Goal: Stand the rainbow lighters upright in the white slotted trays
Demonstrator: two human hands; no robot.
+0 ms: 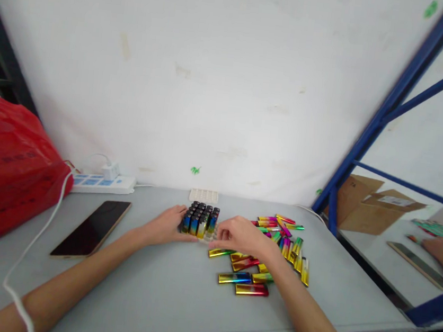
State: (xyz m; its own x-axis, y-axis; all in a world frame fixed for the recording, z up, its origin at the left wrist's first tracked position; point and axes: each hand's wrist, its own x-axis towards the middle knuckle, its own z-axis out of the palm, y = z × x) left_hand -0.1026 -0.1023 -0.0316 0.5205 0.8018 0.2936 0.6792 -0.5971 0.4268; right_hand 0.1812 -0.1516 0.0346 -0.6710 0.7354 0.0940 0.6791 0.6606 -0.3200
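Observation:
Several lighters with black tops and shiny coloured bodies [194,224] stand upright in rows in a pale slotted tray [208,237]. My left hand [169,225] is closed around the tray's left side, with the thumb along its front edge. At the tray's right side, my right hand [243,236] has its fingers curled in beside the slots; whatever they may hold is hidden. Loose metallic lighters [252,290] in red, gold, green, blue and purple lie scattered under and to the right of my right hand.
Another pale slotted tray [203,196] sits against the wall. A phone [92,228] lies at the left, before a power strip [103,183] with a white cable [44,231]. Far left is a red plastic bag [8,174]. A blue metal frame [378,120] borders the right side.

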